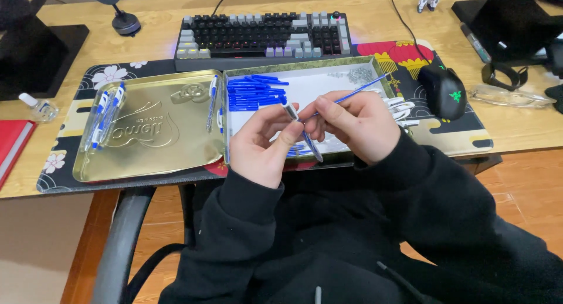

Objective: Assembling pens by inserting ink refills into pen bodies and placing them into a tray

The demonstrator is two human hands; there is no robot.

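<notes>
My left hand (264, 143) grips a pen barrel (306, 137), clear and blue, tilted over the near edge of an open metal tin (305, 66). With my right hand (355, 125) I pinch a thin blue refill (358, 90) that slants up and to the right, its lower end meeting the barrel's top. Inside the tin lie a pile of blue refills (253, 92), small metal springs (355, 75) in the far corner and white pen parts (402, 109) at the right edge. Several assembled pens (105, 113) rest on the gold tin lid (149, 154) to the left, two more pens (212, 107) at its right rim.
A keyboard (264, 37) sits behind the tin, a black mouse (443, 90) to the right on a patterned desk mat (457, 134). A small bottle (38, 107) and a red notebook (12, 143) lie at the left. Monitor stands flank the desk.
</notes>
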